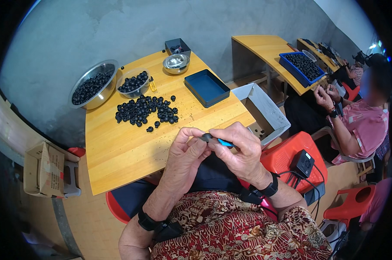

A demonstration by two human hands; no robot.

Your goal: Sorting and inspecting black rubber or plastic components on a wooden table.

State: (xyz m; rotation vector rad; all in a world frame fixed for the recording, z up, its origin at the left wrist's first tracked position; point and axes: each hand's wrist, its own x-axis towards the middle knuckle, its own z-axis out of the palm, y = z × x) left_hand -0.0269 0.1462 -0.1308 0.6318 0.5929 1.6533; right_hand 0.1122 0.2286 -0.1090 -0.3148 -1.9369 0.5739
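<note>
Just past the table's near edge, my two hands meet in front of my chest. My left hand [184, 149] pinches a small round black part [206, 137] between thumb and fingertips. Closed round a small blue-handled tool [225, 143], my right hand [243, 151] holds it against or very near that part; the tool's working end is too small to make out. Ahead on the yellow table [118, 160] lies a loose pile of similar black parts [137, 109]. A clear plastic tub [132, 94] behind the pile holds more of them.
A steel basin [101, 99] of black parts stands at the left. Toward the back are a yellow tool [152, 85], steel bowl [176, 68] and dark box [185, 46]. A dark blue tray [207, 89] sits right. A pale bin [272, 125], red stool [278, 158] and seated co-worker [360, 125] are farther right.
</note>
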